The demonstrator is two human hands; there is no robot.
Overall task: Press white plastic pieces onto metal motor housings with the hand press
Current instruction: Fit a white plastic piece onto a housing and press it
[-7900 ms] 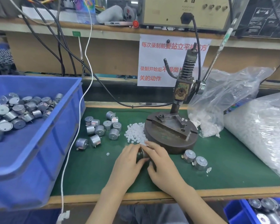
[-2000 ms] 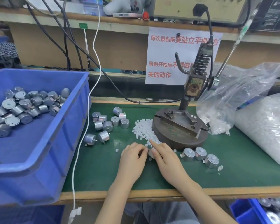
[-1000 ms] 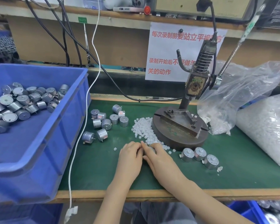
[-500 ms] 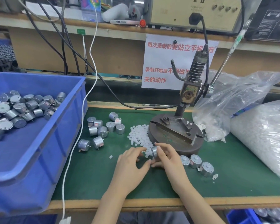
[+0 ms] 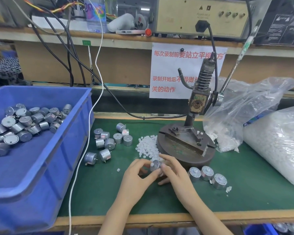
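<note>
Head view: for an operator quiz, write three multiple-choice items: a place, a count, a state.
1. White pieces pile lies: A in a bin; B beside the press base; C on a shelf.
2. Row of motors beside the right hand counts: A one; B six; C three.
3. Motor at the left hand is: A gripped by both hands; B under the ram; C lying loose.
B: it lies by the base's left side. C: three stand there. A: both hands grip it.
</note>
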